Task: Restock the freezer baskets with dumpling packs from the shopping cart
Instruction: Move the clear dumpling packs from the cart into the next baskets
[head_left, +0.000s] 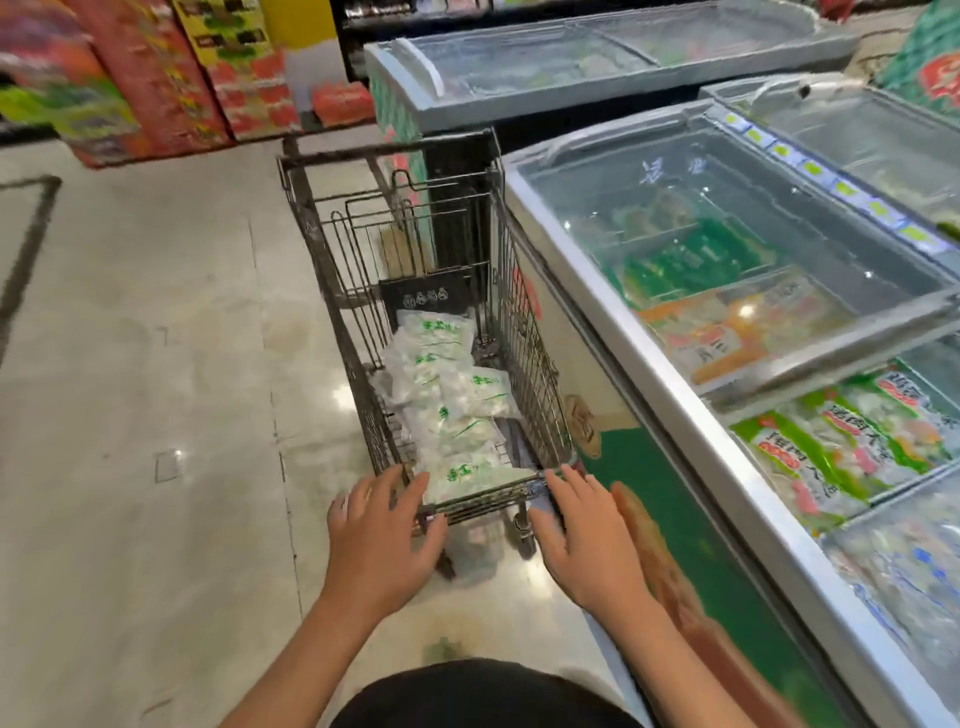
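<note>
restocking barely begun: dumpling packs (447, 395) fill the shopping cart (410, 291); my left hand (382, 535) and right hand (584, 540) released, holding nothing.

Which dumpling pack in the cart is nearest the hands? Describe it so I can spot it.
Find the dark wire shopping cart beside the long chest freezer. White packs with green print lie along its floor. The target white dumpling pack lies at the near end, just behind the rim between the left hand and right hand.
</note>
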